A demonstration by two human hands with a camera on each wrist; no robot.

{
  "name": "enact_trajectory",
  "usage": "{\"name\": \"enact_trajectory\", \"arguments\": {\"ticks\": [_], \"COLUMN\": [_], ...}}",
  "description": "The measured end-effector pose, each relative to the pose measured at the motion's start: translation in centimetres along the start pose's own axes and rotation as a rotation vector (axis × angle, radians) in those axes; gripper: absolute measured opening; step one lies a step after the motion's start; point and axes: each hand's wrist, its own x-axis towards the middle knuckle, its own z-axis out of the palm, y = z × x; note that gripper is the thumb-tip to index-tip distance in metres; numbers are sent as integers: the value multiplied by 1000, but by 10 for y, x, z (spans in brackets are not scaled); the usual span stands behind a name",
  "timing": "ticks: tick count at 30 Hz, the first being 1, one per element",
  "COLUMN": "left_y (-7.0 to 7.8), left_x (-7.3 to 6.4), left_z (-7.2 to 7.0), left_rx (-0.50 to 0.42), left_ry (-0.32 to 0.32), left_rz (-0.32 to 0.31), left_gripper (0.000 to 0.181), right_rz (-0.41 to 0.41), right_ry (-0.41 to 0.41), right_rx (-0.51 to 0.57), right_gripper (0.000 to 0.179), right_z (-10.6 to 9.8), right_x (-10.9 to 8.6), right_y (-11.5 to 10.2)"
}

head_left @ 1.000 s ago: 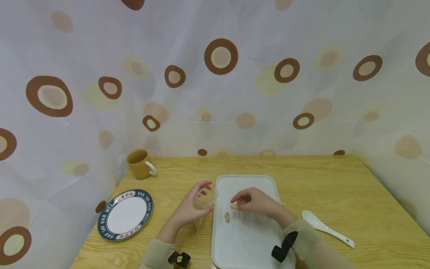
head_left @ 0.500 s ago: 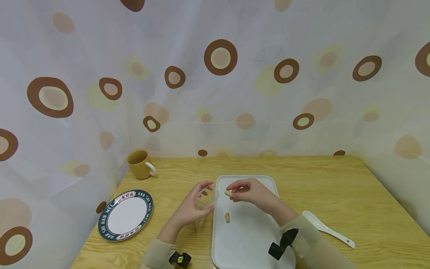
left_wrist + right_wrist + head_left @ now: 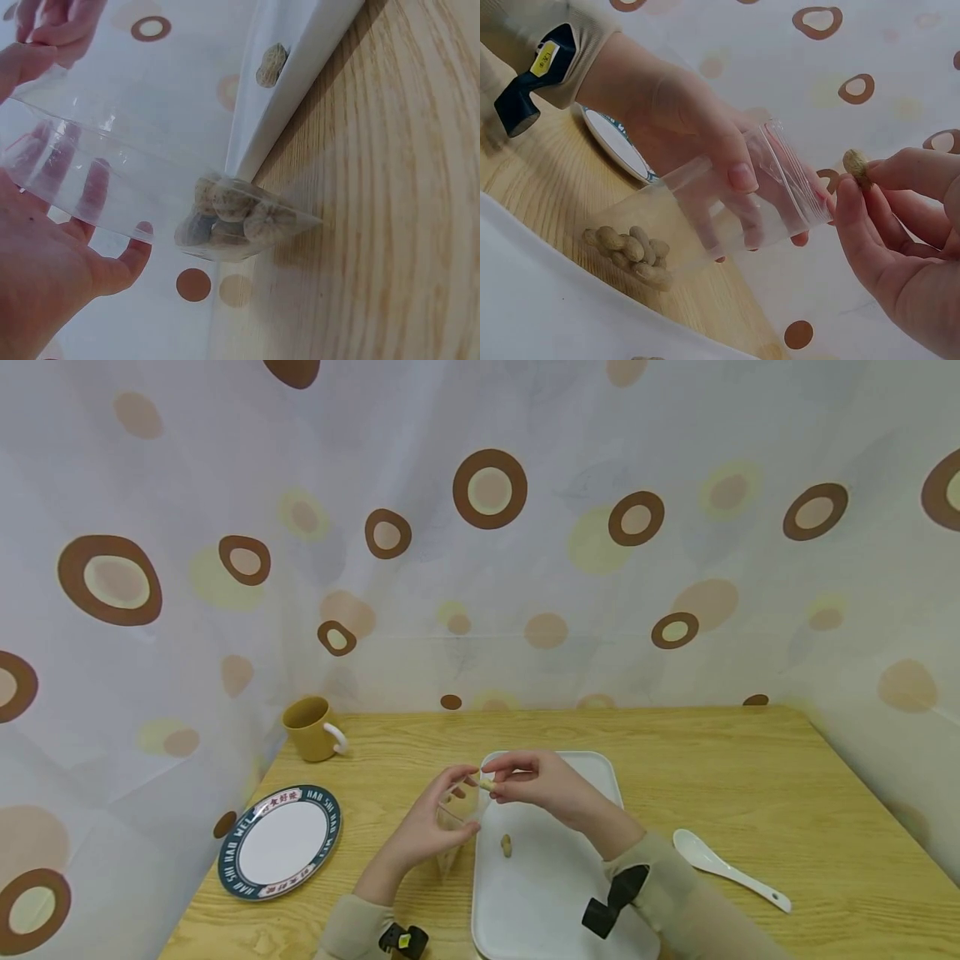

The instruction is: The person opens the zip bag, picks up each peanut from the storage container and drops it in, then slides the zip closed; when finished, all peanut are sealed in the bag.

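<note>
My left hand grips a clear plastic zip bag near its mouth, fingers and thumb curled about it. Several peanuts lie bunched in the bag's bottom corner, clearly seen in both wrist views. Between thumb and forefinger my right hand pinches one peanut, close beside the bag's open mouth. Another peanut lies on the white tray below my right hand. The bag hangs just left of the tray, over the wooden table.
A dark-rimmed plate is at the left, with a yellow mug behind it. On the right lies a white spoon. A patterned curtain rises behind the table.
The right hand has lifted a peanut off the tray and carried it up and left to the bag's mouth. My left hand has barely moved.
</note>
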Motion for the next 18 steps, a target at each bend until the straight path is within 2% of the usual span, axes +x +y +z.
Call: {"name": "enact_trajectory", "arguments": {"ticks": [10,18], "left_y": [0,0], "left_x": [0,0], "left_z": [1,-2], "left_rx": [5,19], "left_ry": [-3,15], "left_rz": [-19,-45], "left_gripper": [68,69], "right_rz": [-17,28], "right_ry": [-7,20], "right_rx": [-17,-81], "right_gripper": [40,36], "right_z": [0,-6], "right_x": [0,0], "right_y": [3,19]}}
